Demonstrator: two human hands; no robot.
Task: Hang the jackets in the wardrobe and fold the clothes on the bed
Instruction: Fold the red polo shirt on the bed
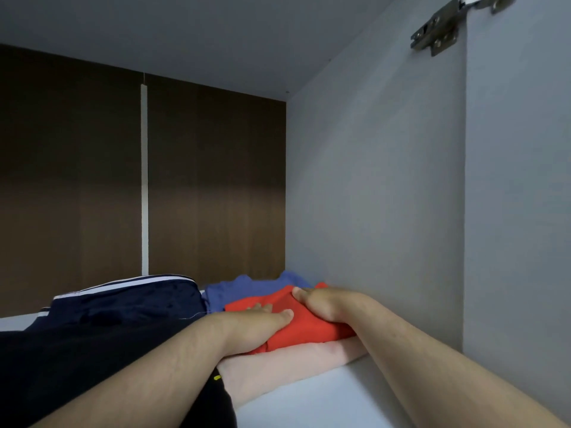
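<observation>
A folded red garment (304, 330) lies on top of a folded pale pink garment (278, 370) on a white wardrobe shelf (324, 403). My left hand (258, 327) rests flat on the red garment's near left corner, fingers slightly apart. My right hand (319, 302) grips the red garment's far right side, thumb on top. Behind the red piece sits a folded blue garment (244, 288). To the left is a stack of dark navy clothing with white stripes (123, 307).
The grey side wall of the wardrobe (370, 196) stands close on the right, with a metal door hinge (438, 29) at the top. A brown back panel (200, 186) closes the rear. The grey top panel (185, 41) hangs overhead.
</observation>
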